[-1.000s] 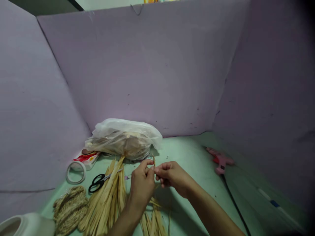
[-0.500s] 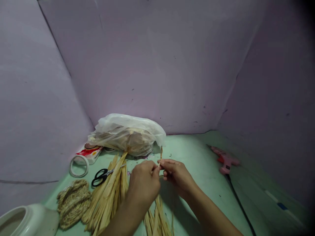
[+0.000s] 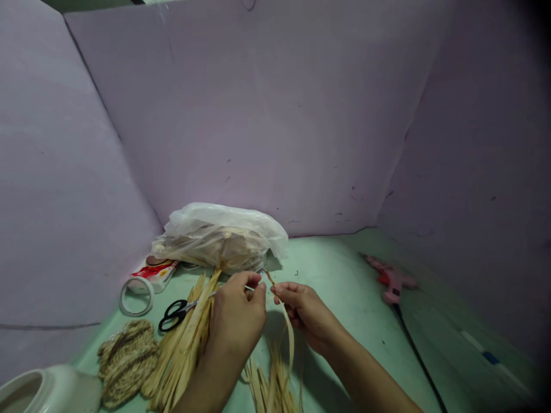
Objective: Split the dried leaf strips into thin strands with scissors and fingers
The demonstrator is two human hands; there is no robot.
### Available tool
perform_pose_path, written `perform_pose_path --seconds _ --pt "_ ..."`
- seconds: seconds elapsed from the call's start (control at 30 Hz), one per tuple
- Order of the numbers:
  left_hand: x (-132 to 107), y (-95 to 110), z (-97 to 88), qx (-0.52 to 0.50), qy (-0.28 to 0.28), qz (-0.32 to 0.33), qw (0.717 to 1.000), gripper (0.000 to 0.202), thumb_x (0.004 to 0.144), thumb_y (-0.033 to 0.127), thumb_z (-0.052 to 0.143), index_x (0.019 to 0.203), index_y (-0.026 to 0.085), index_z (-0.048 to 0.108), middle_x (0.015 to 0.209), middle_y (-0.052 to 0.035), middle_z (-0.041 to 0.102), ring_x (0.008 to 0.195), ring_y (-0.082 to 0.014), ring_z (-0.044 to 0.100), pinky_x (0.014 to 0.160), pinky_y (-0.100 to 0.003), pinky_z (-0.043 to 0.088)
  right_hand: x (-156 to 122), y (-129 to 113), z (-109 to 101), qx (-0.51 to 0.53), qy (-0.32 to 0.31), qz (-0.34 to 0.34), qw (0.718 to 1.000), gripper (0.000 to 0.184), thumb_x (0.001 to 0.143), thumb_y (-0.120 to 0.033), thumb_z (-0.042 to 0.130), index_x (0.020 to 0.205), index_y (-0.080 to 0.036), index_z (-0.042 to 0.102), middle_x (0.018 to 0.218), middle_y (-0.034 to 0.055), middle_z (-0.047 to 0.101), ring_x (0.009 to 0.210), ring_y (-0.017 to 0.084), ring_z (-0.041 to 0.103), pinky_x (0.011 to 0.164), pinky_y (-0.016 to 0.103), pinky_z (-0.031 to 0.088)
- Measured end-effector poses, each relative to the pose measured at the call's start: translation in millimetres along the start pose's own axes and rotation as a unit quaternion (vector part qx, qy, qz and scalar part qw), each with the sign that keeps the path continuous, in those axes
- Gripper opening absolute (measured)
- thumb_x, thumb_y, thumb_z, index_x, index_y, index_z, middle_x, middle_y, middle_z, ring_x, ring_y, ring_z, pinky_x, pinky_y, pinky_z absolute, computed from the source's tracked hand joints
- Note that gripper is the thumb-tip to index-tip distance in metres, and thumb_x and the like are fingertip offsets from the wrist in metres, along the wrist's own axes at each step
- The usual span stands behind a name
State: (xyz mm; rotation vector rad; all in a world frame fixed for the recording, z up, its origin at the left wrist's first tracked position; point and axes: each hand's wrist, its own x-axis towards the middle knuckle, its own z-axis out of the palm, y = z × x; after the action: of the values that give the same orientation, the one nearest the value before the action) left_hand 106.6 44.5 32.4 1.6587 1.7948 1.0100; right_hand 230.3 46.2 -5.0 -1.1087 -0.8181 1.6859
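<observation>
My left hand (image 3: 239, 315) and my right hand (image 3: 301, 307) are raised just above the green table (image 3: 340, 287), close together. Both pinch thin dried straw strips (image 3: 289, 335). A twisted end of the strip (image 3: 270, 279) sticks up between the two hands, and one pale strip curves down from my right fingers to a loose bunch of strips (image 3: 271, 387) on the table. A bigger pile of the same straw strips (image 3: 189, 344) lies to the left of my left hand.
Black scissors (image 3: 174, 314), a tape roll (image 3: 136, 296), a red-and-white packet (image 3: 154, 272), braided straw coils (image 3: 127, 361) and a white jar (image 3: 47, 393) sit at left. A plastic bag of straw (image 3: 224, 238) lies behind. A pink glue gun (image 3: 390, 281) rests at right. Purple boards wall the table.
My hands have drawn slightly apart, and a longer pale strip now hangs from my right fingers. The twisted end between them has tilted left. The view shifted a little.
</observation>
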Motion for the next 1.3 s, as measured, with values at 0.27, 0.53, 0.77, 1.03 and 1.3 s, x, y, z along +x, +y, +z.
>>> perform_pose_path --seconds 0.27,0.53,0.77,1.03,1.3 --pt "11 -15 9.9 -0.132 -0.239 0.000 0.962 0.017 0.066 0.022 0.048 0.053 0.013 0.056 0.049 0.0032 0.049 0.041 -0.0063 0.037 0.044 -0.018 0.030 -5 -4 -2 -0.056 -0.079 -0.038 0.995 0.023 0.058 -0.032 0.066 0.069 -0.013 0.056 0.054 -0.0051 0.050 0.038 0.002 0.029 0.038 0.017 0.019" --pt "12 -21 14.1 -0.090 -0.176 0.033 0.980 0.018 0.061 0.026 0.051 0.054 0.012 0.061 0.050 0.0015 0.051 0.053 -0.0113 0.042 0.053 -0.022 0.032 2 0 -7 -0.132 -0.065 -0.110 0.983 0.036 0.061 -0.026 0.064 0.090 -0.018 0.043 0.046 -0.0103 0.045 0.039 0.005 0.032 0.040 0.017 0.025" --pt "15 -26 23.0 -0.095 -0.123 -0.024 0.988 0.015 0.057 0.023 0.050 0.045 0.015 0.048 0.045 0.0038 0.042 0.049 -0.0098 0.036 0.049 -0.022 0.027 -3 3 -6 -0.360 0.004 -0.270 0.893 0.031 0.071 -0.018 0.051 0.101 -0.018 0.048 0.061 -0.0026 0.056 0.049 0.009 0.044 0.049 0.021 0.034" --pt "13 -23 21.8 -0.217 -0.150 -0.078 0.961 0.015 0.053 0.027 0.058 0.049 0.014 0.053 0.038 0.0071 0.036 0.042 -0.0067 0.032 0.045 -0.020 0.026 -7 3 -2 -0.412 0.045 -0.291 0.863 0.029 0.074 -0.023 0.048 0.102 -0.017 0.051 0.062 0.0000 0.061 0.048 0.010 0.048 0.048 0.021 0.035" --pt "13 -22 24.1 -0.226 -0.062 -0.088 0.968 0.011 0.050 0.021 0.057 0.043 0.014 0.051 0.040 0.0041 0.046 0.041 -0.0063 0.035 0.045 -0.019 0.027 -14 -9 0 -0.515 0.139 -0.182 0.826 0.022 0.071 -0.034 0.052 0.063 -0.019 0.066 0.060 0.0039 0.066 0.054 0.015 0.055 0.050 0.023 0.033"
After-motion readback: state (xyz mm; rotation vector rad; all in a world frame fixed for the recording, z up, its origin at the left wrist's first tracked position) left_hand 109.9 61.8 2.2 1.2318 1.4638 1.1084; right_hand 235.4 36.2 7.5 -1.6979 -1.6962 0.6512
